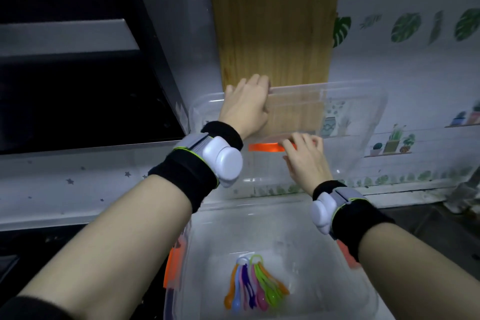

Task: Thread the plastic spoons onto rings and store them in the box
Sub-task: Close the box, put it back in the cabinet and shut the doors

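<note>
Spoons (255, 286): were laid, ringed, in the box (259, 221), bottom centre.
Left grip (246, 104): was curled over the far edge of the lid (350, 117), mid-frame.
Right grip (305, 161): was closed on the lid's near edge.
Risk: the lid could be seated crooked if slippery plastic slid.

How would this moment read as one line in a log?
spoons: on rings, lying in box | lid: held above box | left hand: grips lid edge | right hand: grips lid by orange clip

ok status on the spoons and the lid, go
Gripping clear lid: left hand at far edge, right hand by orange latch. Lid raised, box open, spoons on rings inside. Nothing in the way.
</note>
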